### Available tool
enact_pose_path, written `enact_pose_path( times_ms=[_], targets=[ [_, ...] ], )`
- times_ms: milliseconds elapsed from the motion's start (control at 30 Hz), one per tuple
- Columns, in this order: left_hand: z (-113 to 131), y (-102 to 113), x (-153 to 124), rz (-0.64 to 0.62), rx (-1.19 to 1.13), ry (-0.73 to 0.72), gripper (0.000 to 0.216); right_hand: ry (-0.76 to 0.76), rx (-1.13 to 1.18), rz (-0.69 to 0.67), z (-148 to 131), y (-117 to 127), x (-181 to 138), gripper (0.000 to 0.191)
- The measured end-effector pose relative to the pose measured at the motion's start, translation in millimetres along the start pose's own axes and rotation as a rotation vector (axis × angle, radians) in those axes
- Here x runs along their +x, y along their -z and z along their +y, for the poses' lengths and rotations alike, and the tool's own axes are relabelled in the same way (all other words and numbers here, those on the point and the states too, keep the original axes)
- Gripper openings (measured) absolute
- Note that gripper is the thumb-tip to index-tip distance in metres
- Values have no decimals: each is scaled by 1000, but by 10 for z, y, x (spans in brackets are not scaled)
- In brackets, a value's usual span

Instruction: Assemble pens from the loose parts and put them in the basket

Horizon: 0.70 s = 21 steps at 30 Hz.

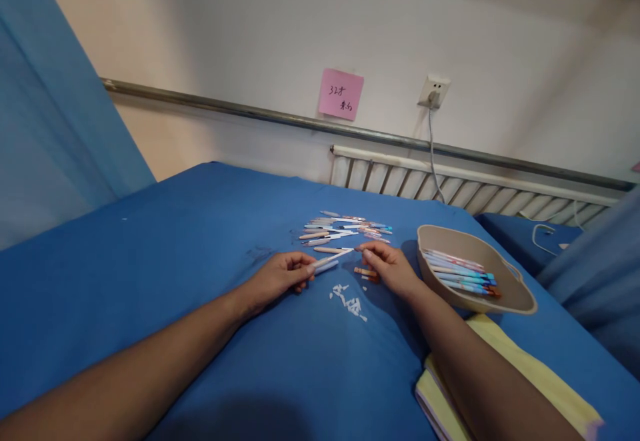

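Observation:
My left hand [287,271] is closed with thumb and fingers around one end of a slim white pen refill [336,256]. A pale blue pen barrel [327,267] lies close beside those fingers; I cannot tell if they touch it. At the refill's dark tip, the fingertips of my right hand [393,266] are pinched together. Just beyond both hands, pen parts [330,234], barrels and refills, lie spread on the blue cloth [240,368]. Small white bits [353,306] are scattered nearer to me. Orange-brown pen parts [367,272] lie under my right hand.
A beige basket [507,306] with several assembled-looking pens [460,271] stands at the right. A folded yellow towel [530,368] lies partly under my right forearm. Behind the table are a radiator [390,176], a metal rail [250,112] and a plugged socket [434,92]. Blue curtains [50,94] hang at the sides.

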<state>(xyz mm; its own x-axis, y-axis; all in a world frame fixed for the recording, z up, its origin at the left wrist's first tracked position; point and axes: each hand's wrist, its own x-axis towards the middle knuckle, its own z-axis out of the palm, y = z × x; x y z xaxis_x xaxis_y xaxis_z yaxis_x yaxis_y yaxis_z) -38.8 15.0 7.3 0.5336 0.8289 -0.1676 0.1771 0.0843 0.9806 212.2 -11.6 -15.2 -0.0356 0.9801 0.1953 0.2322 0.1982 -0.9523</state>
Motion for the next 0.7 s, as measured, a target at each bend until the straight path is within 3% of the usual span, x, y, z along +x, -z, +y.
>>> enact_pose_path(
  times_ms=[133, 267, 567, 700],
  targets=[
    [-2, 2, 8, 0, 39, -6, 35, -97, 141, -41, 75, -37, -9, 33],
    [3, -7, 5, -8, 66, -14, 36, -88, 105, -67, 88, -30, -16, 32],
    [69, -14, -26, -2, 272, -53, 37, 288, -439, -181, -86, 11, -75, 22],
    [54, -22, -42, -22, 342, -76, 34, 344, -531, -251, -181, -94, -130, 21]
  ],
)
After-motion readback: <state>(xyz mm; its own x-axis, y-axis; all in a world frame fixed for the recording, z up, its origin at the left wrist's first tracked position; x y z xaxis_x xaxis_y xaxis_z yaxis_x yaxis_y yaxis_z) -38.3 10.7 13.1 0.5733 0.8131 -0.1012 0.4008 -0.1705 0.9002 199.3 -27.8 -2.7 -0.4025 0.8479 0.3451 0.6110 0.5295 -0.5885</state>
